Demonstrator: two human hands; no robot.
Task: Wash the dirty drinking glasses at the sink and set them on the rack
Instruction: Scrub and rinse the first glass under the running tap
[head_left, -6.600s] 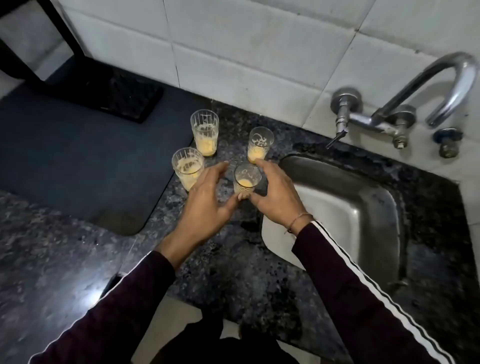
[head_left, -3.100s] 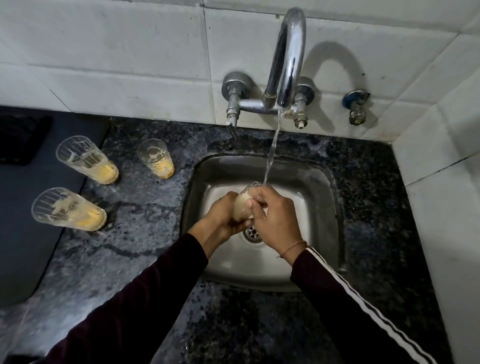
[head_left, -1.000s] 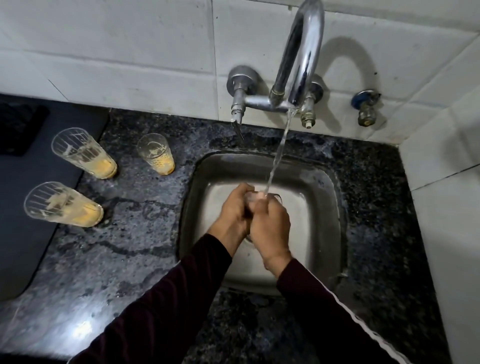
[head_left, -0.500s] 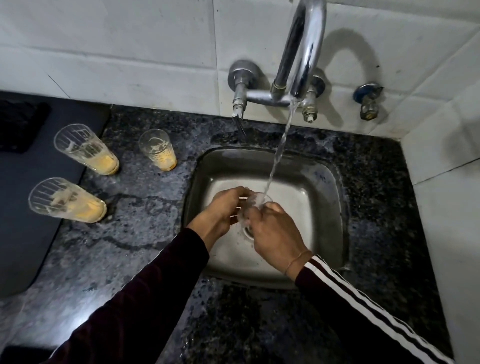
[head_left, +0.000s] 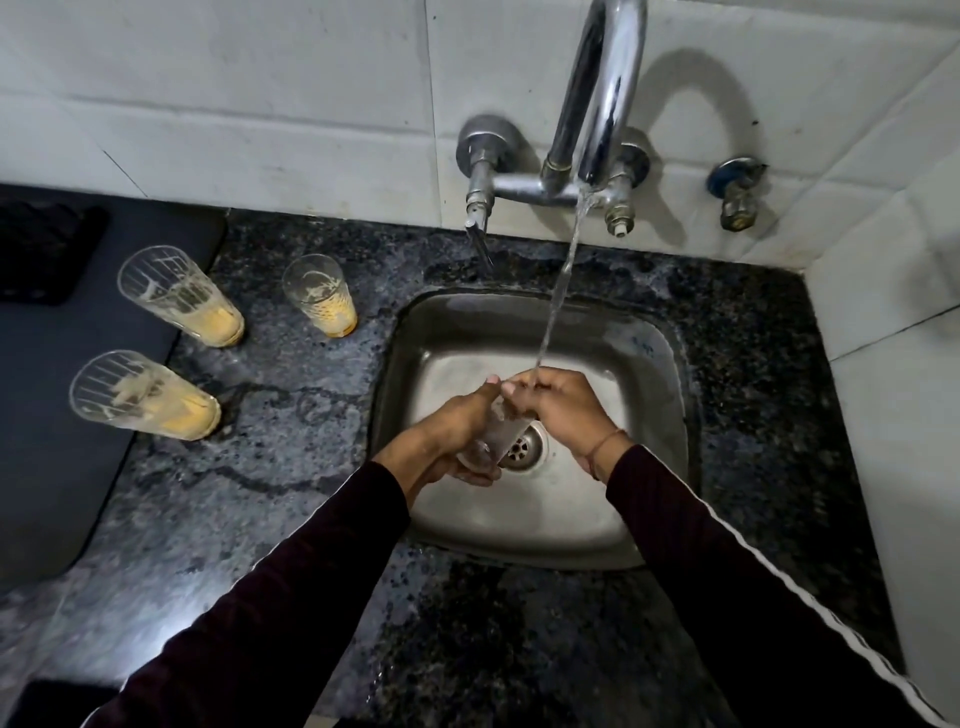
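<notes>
Over the steel sink (head_left: 654, 374), the left hand (head_left: 457, 431) wraps its grip around the body of a clear drinking glass (head_left: 498, 434), held tilted above the drain (head_left: 522, 447). The right hand (head_left: 558, 408) curls its fingers at the glass rim, under the water stream (head_left: 558, 291) falling from the chrome tap (head_left: 602, 98). On the speckled stone bench (head_left: 291, 467), left of the sink, stand three dirty glasses with yellow residue: far-left (head_left: 182, 296), near-left (head_left: 143, 397), and a shorter one (head_left: 322, 304) nearest the sink. A dark mat (head_left: 47, 395) lies beside them.
</notes>
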